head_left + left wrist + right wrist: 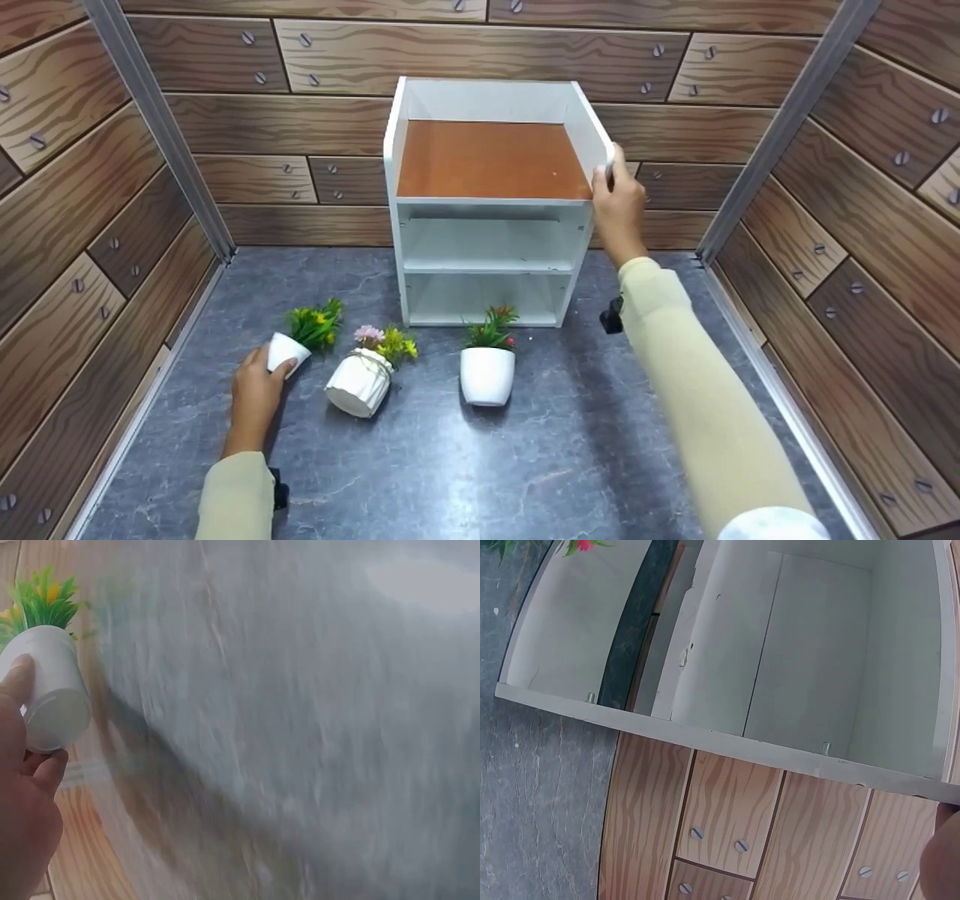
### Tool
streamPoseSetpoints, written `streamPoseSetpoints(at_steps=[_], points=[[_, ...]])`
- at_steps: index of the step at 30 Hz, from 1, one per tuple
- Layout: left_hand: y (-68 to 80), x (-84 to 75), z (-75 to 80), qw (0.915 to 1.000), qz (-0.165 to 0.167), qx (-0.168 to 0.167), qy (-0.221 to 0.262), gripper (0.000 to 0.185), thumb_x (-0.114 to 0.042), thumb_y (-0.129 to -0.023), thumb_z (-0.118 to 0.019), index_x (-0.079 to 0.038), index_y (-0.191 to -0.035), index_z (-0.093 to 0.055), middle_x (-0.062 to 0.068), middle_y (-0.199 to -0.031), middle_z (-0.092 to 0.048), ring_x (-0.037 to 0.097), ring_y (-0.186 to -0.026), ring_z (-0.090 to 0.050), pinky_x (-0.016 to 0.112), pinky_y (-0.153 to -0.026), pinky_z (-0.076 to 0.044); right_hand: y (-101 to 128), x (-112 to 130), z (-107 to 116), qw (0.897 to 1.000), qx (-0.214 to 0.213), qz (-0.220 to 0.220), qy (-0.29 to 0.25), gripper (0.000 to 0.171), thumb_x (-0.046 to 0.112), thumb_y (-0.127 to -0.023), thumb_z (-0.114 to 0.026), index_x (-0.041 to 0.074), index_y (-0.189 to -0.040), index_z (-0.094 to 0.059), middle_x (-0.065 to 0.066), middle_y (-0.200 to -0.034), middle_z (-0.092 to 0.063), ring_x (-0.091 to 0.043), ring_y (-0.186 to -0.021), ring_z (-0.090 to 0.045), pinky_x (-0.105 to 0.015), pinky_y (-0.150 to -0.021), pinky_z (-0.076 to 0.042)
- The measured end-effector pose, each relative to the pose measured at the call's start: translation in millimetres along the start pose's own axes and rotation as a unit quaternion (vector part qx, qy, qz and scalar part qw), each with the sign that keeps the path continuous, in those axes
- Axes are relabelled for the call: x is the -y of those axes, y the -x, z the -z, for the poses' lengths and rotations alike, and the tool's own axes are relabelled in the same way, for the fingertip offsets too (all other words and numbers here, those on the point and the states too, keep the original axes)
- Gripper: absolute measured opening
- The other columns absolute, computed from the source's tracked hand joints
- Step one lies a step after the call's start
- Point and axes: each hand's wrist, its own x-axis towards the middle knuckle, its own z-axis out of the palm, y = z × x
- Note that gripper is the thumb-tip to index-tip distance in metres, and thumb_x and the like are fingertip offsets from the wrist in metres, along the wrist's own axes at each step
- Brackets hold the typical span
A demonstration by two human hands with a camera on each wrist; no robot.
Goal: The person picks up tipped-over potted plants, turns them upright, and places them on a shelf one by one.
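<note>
**Holding a shelf edge while gripping a tipped plant pot**

Reaching forward, the right hand (619,196) gripped the upper right side panel of a white shelf unit (491,206), its fingers (604,174) curled over the panel's front edge. The unit stood upright at the back of a grey marbled tabletop (465,465), against a wood-patterned wall (315,135). It had a brown top board (491,159) and two open compartments below.

The left hand (255,394) was low on the left. Its fingers (19,682) and thumb wrapped the base of a small white pot (287,352) holding yellow-flowered greenery; the pot was tilted, its plant pointing up and away. The left wrist view showed the same pot (54,690) clasped at its bottom rim, with everything else there blurred.

Just to the right lay a ribbed white pot (360,384), leaning with pink and yellow flowers at its top. Further right, a smooth white pot (487,375) with red-tipped greenery stood upright, just in front of the shelf unit's lowest compartment.

Judging from this, the grasp on the small pot covered only its base, so it could slip or roll if lifted quickly. The ribbed pot sat near that hand and might be knocked by a sideways sweep. Pulling on the high side panel could tip or skid the light-looking unit toward the upright pot.
</note>
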Motion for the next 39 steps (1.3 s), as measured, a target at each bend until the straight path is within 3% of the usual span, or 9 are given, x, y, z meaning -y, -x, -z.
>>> streamPoseSetpoints(at_steps=[6,15,21,28,33,39], points=[[-2.8,-5.3,-11.9,0.9982,0.030,0.012,0.050,0.060,-0.027,-0.100,-0.064,0.005,-0.147,-0.044,0.032,-0.144,-0.048,0.049,-0.134,-0.044,0.061,-0.110,-0.036,0.1,-0.8,-1.7,1.000,-0.005,0.000,0.005,0.045,0.016,-0.102,-0.055,0.004,-0.146,-0.052,-0.028,-0.117,-0.069,-0.037,-0.104,-0.067,-0.051,-0.093,-0.053],[3.0,3.9,-24.2,0.9884,0.080,0.038,0.123,0.067,-0.032,-0.104,-0.056,0.005,-0.154,-0.032,0.031,-0.156,-0.033,0.045,-0.146,-0.031,0.057,-0.119,-0.027,1.2,-0.2,-3.3,1.000,0.000,-0.007,0.008,0.046,0.017,-0.102,-0.055,0.005,-0.147,-0.051,-0.028,-0.116,-0.069,-0.037,-0.102,-0.066,-0.050,-0.093,-0.053],[7.4,7.8,-22.0,0.9873,0.076,0.042,0.133,0.071,-0.030,-0.102,-0.060,0.004,-0.155,-0.029,0.031,-0.157,-0.031,0.045,-0.147,-0.029,0.056,-0.120,-0.026,1.2,-0.1,-3.0,1.000,-0.003,-0.009,0.012,0.046,0.017,-0.102,-0.055,0.006,-0.147,-0.051,-0.028,-0.111,-0.070,-0.036,-0.096,-0.065,-0.050,-0.090,-0.053],[11.9,14.0,-10.0,0.9867,0.076,0.065,0.128,0.074,-0.032,-0.100,-0.064,0.005,-0.155,-0.030,0.031,-0.157,-0.032,0.044,-0.147,-0.030,0.054,-0.120,-0.026,1.3,1.3,-3.9,1.000,-0.005,-0.011,0.005,0.046,0.017,-0.102,-0.056,0.007,-0.147,-0.052,-0.027,-0.115,-0.070,-0.036,-0.101,-0.066,-0.050,-0.092,-0.053],[13.0,14.7,-4.2,0.9783,0.105,0.090,0.154,0.077,-0.027,-0.100,-0.064,0.006,-0.157,-0.023,0.030,-0.161,-0.026,0.042,-0.148,-0.031,0.050,-0.120,-0.030,1.9,1.8,-4.9,1.000,0.001,-0.013,-0.004,0.046,0.016,-0.103,-0.055,0.007,-0.148,-0.051,-0.028,-0.117,-0.069,-0.035,-0.101,-0.066,-0.048,-0.093,-0.054],[9.5,8.5,-12.5,0.9706,0.121,0.102,0.181,0.079,-0.019,-0.099,-0.066,0.006,-0.157,-0.020,0.030,-0.162,-0.023,0.041,-0.150,-0.028,0.050,-0.120,-0.030,1.4,1.5,-2.6,1.000,-0.002,-0.011,-0.002,0.045,0.014,-0.102,-0.055,0.005,-0.146,-0.051,-0.028,-0.111,-0.070,-0.034,-0.094,-0.064,-0.048,-0.087,-0.052]])
